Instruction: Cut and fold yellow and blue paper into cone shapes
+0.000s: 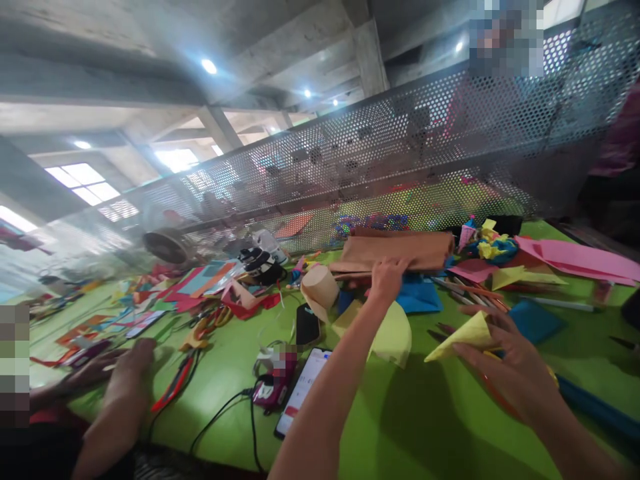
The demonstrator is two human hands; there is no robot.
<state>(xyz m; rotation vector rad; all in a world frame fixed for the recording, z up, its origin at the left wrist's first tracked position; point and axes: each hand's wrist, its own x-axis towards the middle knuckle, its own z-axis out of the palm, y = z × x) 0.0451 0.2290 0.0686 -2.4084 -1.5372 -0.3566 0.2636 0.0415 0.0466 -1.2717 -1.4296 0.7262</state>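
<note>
A brown folded sheet (400, 248) lies at the back of the green table (415, 420). My left hand (389, 275) reaches over it and touches its front edge; whether the fingers grip it is hard to tell. On the right, my right hand (505, 347) pinches a yellow paper cone (465, 337), its point toward the left. Between the hands lie a pale yellow rounded paper piece (393, 333) and a blue paper (420, 293). Left of my left hand stands a beige roll (320, 288).
A lit phone (306, 390) and a maroon device with a cable (273, 390) are near the front. Pliers with red handles (175, 383) lie left. Another person's arms (117, 393) rest at far left. A perforated metal screen (310, 173) runs behind.
</note>
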